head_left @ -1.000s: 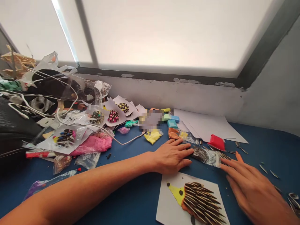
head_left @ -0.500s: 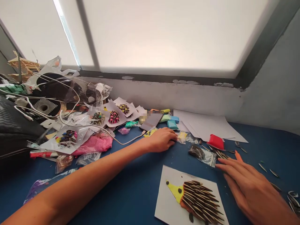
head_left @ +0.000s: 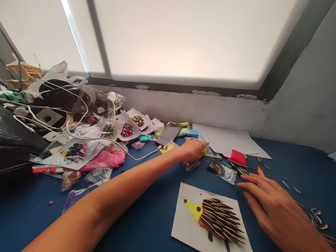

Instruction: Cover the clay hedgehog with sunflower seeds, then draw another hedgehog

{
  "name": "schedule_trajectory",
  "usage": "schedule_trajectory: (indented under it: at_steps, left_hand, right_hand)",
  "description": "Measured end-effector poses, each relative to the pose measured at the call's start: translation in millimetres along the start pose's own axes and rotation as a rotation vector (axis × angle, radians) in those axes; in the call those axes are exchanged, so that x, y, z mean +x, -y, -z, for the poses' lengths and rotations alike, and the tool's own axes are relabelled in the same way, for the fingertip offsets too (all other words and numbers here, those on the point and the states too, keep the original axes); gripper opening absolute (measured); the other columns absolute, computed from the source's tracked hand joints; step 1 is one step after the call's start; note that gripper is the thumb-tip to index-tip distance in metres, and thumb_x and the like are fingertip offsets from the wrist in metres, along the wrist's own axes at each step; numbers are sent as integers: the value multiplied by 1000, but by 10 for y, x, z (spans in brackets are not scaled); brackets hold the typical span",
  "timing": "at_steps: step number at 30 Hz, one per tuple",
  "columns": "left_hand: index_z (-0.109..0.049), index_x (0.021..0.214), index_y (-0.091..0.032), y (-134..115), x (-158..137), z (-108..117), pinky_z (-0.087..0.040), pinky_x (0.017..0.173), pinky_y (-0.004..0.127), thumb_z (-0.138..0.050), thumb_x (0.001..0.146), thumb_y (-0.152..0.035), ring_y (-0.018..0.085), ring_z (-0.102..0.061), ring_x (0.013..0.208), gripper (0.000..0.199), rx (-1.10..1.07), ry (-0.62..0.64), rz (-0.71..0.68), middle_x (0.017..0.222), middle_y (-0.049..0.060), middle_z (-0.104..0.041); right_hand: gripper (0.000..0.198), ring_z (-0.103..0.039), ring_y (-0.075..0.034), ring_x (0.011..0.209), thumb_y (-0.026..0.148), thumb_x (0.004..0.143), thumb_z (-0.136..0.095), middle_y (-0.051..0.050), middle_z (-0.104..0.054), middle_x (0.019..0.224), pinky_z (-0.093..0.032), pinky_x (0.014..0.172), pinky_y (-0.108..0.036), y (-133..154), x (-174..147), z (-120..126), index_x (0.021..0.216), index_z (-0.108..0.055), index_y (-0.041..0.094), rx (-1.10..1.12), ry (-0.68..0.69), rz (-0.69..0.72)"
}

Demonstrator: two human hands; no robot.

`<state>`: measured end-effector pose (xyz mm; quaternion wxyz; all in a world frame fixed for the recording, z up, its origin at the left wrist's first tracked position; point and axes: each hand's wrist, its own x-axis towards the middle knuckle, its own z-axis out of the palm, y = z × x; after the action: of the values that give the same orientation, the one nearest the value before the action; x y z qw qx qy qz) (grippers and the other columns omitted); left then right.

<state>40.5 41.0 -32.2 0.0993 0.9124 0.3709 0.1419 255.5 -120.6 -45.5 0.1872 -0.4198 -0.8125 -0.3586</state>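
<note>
Fingers (head_left: 205, 144) of the left hand (head_left: 193, 150) reach rightward over small packets at far centre; whether they pinch anything cannot be told. Right hand (head_left: 278, 203): palm down, fingers extended and lying close together, thumb held apart, tips near a seed pile.

Contents, left to right. Far left: white cable (head_left: 101, 140), looping over clutter. Sheet with a seed-backed figure (head_left: 74, 153), under clear wrap. Pink packet (head_left: 105, 160), just beside it. Dark flat device (head_left: 168, 135), far centre. Yellow packet (head_left: 166, 147), partly behind the left forearm. Clear packet (head_left: 193, 166), partly covered by the left hand. Near centre-right: white card (head_left: 181, 224), flat on the blue table (head_left: 147, 217), bearing a hedgehog (head_left: 220, 220) with yellow face and seed spines. Beyond it lies a zip bag (head_left: 223, 171) with dark contents. White sheets (head_left: 236, 138), far right of centre. Red packet (head_left: 237, 158), touching the seed pile (head_left: 241, 170). Right edge: loose seeds (head_left: 316, 217), scattered beside the right hand.
</note>
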Motion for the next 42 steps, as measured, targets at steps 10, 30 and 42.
schedule_trajectory:
  at_steps: [10, 30, 42]
  left_hand:
    - [-62, 126, -15, 147, 15, 247, -56, 85, 30, -64, 79, -12, 15, -64, 91, 47, -293, -183, 1, 115, 8, -64]
    - [-71, 116, -14, -212, -241, 542, -49, 66, 25, -69, 82, -28, 16, -65, 83, 37, -359, 219, -88, 108, 9, -71]
    - [-65, 130, -18, -320, -347, 241, -44, 107, 30, -52, 98, -20, 21, -59, 124, 35, -38, 47, -65, 137, 11, -62]
  right_hand:
    - [43, -67, -38, 119, 42, 99, -39, -9, -79, 109, -58, 90, -57, 26, -111, -47, 98, -77, 23, 218, 106, -308]
    - [39, -75, -25, 71, 61, 65, -76, -8, -79, 79, -63, 72, -33, -70, 265, 324, 77, -79, 24, 1108, 106, -1350]
    - [43, -73, -23, 69, 64, 70, -73, -10, -79, 81, -61, 66, -30, -90, 243, 366, 79, -79, 22, 1015, 72, -1288]
